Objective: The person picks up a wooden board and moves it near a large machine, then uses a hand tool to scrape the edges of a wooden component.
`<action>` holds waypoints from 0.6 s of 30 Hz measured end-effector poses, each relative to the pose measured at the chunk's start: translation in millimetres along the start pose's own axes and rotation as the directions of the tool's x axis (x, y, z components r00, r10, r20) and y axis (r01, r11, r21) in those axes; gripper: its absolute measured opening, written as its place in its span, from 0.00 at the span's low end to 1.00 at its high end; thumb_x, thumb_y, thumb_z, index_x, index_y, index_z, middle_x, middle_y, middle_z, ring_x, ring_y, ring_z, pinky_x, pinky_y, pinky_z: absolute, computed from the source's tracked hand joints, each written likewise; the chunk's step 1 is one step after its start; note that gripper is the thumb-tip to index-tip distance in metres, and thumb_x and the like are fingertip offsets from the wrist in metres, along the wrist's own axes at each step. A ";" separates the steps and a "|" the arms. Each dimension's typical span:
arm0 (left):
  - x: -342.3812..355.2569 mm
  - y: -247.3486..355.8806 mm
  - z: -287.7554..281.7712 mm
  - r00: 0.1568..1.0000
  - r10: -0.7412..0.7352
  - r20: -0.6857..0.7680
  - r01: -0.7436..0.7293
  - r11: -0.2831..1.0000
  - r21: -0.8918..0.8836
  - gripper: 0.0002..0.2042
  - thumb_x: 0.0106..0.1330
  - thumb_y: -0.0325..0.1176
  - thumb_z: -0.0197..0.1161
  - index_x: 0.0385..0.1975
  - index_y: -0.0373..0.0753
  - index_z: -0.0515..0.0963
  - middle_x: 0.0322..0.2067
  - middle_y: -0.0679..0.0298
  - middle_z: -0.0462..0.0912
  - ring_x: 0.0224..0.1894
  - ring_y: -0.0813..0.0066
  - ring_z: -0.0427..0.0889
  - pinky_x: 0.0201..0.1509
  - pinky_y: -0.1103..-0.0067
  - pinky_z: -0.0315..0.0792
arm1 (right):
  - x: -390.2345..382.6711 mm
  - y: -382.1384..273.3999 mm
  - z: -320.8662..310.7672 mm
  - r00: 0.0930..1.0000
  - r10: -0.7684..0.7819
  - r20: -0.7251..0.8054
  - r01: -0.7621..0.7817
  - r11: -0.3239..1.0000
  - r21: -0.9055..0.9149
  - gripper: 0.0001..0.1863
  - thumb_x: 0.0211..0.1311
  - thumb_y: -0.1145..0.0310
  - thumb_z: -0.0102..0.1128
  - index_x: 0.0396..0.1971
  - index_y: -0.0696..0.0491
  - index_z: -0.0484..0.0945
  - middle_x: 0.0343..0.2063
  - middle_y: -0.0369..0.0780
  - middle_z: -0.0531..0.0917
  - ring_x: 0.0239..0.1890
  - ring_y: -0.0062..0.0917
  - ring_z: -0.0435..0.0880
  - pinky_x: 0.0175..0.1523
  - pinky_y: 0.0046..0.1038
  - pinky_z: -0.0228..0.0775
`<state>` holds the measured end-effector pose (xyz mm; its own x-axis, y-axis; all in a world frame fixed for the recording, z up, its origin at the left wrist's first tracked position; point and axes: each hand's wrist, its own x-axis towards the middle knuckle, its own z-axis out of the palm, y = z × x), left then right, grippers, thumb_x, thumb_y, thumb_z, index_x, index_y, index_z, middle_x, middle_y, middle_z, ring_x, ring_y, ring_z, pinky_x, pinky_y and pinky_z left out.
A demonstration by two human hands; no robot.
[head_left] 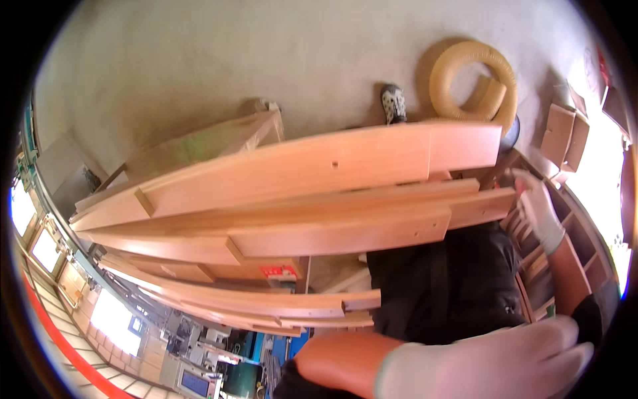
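My left hand (488, 362), in a pale glove, hangs close at the lower right with its fingers loosely stretched, holding nothing visible. My right hand (537, 203), also gloved, is beside the right end of a notched wooden board (345, 229). Its fingers are bent around something small with a reddish patch that I cannot make out; the hand is a little blurred. Beyond that board, a wider wooden board (292, 169) with a small hole stands on edge. Shorter boards (266, 302) lie nearer. Whether my right hand touches the board cannot be told.
A coiled tan hose (444, 76) lies on the concrete floor (299, 53). One shoe (393, 103) shows past the boards. Cardboard boxes (565, 139) stand at the right, beside a compartmented wooden rack (585, 246). Black cloth (438, 286) fills the middle. Machinery (196, 379) is at lower left.
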<state>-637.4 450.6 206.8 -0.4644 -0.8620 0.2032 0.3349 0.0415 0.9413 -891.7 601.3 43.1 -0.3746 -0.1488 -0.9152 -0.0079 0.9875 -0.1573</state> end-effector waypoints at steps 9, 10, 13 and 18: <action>-97.9 -46.8 -138.8 0.687 -0.699 0.199 -0.028 0.249 0.968 0.25 0.50 0.38 0.74 0.50 0.42 0.78 0.48 0.59 0.81 0.54 0.56 0.80 0.57 0.58 0.73 | -34.2 13.3 38.6 0.975 -0.016 0.221 -0.053 0.952 0.303 0.07 0.75 0.67 0.56 0.38 0.52 0.69 0.16 0.31 0.67 0.14 0.14 0.62 0.19 0.20 0.51; -112.0 -44.8 -150.8 0.725 -0.673 0.145 -0.064 0.145 0.987 0.28 0.49 0.39 0.74 0.53 0.42 0.76 0.51 0.57 0.80 0.57 0.54 0.78 0.62 0.55 0.69 | -33.0 19.2 41.4 0.970 -0.021 0.244 -0.065 0.939 0.338 0.10 0.75 0.64 0.58 0.37 0.52 0.69 0.17 0.31 0.68 0.15 0.14 0.62 0.19 0.20 0.50; -126.8 -64.8 -177.8 0.814 -0.564 0.136 -0.087 0.114 0.990 0.31 0.48 0.38 0.75 0.56 0.41 0.75 0.56 0.56 0.78 0.61 0.50 0.75 0.67 0.52 0.65 | -38.3 22.9 32.0 0.974 -0.042 0.222 -0.050 0.919 0.390 0.18 0.75 0.53 0.61 0.36 0.50 0.68 0.17 0.30 0.68 0.15 0.13 0.62 0.19 0.20 0.50; -112.8 -64.4 -198.6 0.833 -0.515 0.204 -0.104 0.217 0.971 0.33 0.42 0.31 0.78 0.54 0.41 0.75 0.63 0.52 0.73 0.66 0.44 0.70 0.71 0.50 0.64 | -27.4 -1.8 40.9 0.977 -0.163 0.138 0.067 0.849 0.524 0.19 0.76 0.50 0.58 0.33 0.48 0.67 0.15 0.31 0.67 0.14 0.16 0.62 0.19 0.21 0.51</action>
<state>-443.8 444.8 69.7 -0.7263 -0.6360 -0.2607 -0.6751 0.5887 0.4447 -843.5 601.5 53.3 -0.2365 -0.3131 -0.9198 0.4541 0.8013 -0.3895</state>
